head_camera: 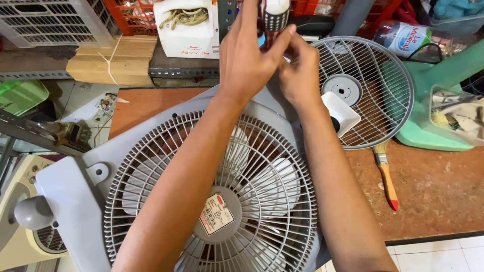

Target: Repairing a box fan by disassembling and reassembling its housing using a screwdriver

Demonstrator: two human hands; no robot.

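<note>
Workbench point(438, 191) holds 1 box fan point(217, 201), 1 loose grille point(368, 90); both hands' point(247, 55) fingers pinch 1 screwdriver point(275, 17).

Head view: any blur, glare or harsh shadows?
Head view: even, soft light, no glare; box fan grille, left hand and right hand sharp; only faint shadow under the paintbrush; slight wide-angle bend at the edges.

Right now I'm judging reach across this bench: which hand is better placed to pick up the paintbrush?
Probably the right hand. The paintbrush lies on the brown bench just beyond the right forearm, while the left hand sits farther off, above the grey box fan.
</note>
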